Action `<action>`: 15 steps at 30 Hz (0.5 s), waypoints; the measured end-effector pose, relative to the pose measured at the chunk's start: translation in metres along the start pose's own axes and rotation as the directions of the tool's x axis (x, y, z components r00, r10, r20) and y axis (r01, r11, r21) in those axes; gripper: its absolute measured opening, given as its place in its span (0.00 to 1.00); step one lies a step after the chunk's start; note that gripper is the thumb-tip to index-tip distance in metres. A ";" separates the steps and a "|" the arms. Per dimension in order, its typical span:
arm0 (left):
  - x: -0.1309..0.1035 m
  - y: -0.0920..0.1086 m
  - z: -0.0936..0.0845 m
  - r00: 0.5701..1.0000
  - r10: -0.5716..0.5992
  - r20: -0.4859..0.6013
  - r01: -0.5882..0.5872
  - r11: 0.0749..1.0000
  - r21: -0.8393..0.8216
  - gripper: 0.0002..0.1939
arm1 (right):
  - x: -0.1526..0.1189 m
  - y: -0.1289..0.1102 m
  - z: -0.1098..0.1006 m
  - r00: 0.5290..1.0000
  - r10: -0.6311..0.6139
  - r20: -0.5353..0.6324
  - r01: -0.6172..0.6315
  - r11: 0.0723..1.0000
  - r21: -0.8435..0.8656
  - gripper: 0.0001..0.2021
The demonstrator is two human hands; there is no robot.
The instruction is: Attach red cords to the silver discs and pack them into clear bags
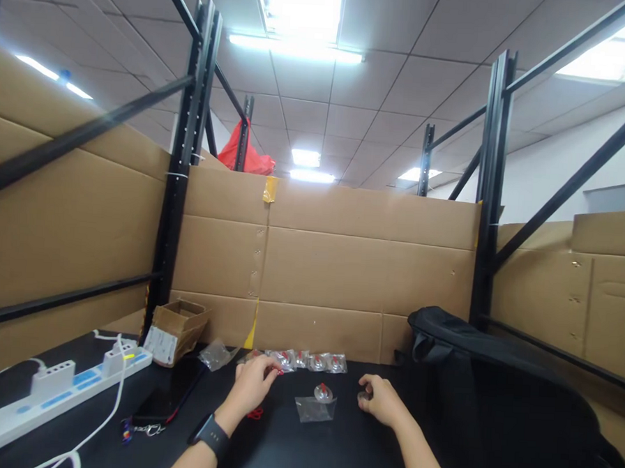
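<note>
Both hands reach in over the black desk (284,463), palms mostly down. The left hand (249,384) comes from about 7 o'clock, its forearm aimed toward 1 o'clock, a dark watch (212,435) round the wrist. Its thumb and index finger meet in a pinch, with a small red piece (279,372) at their tips; the other fingers are mostly hidden behind. The right hand (378,399) comes from about 5 o'clock, its forearm slanting toward 11. Its fingers curl inward, and thumb and index finger grip a small clear piece (363,396), largely covered by them.

Between the hands, well apart from both, lies a clear disc (324,394) with a red part on it. The disc is round, so it has no plain long axis; the red part points roughly toward 12 o'clock. Which way the held pieces point I cannot tell. At the disc's 6 to 7 o'clock, meeting its near edge, a clear bag (314,410) lies flat, its long axis running about 9 to 3.

From the disc, a row of packets (319,362) with red bits inside stands off around 11 to 12 o'clock, the row's line also running 9 to 3. A red cord (255,413) lies toward 8 o'clock, just beside the left wrist. Farther off, a black backpack (492,411) fills the side past the right hand.
</note>
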State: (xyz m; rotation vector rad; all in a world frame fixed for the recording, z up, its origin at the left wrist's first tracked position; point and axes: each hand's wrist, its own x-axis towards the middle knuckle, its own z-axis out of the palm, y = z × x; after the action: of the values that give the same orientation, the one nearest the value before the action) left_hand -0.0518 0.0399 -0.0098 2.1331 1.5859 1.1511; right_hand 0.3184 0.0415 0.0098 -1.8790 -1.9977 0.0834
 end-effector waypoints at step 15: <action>0.005 0.012 0.019 0.998 -0.003 0.055 0.037 0.772 -0.635 0.21 | -0.003 -0.025 -0.015 0.992 -0.084 -0.090 0.102 0.970 0.222 0.16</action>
State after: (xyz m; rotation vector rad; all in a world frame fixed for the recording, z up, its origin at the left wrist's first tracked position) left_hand -0.0296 0.0444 -0.0129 1.6617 0.9770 1.3653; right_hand 0.2998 0.0327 0.0307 -1.6199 -1.9299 0.1973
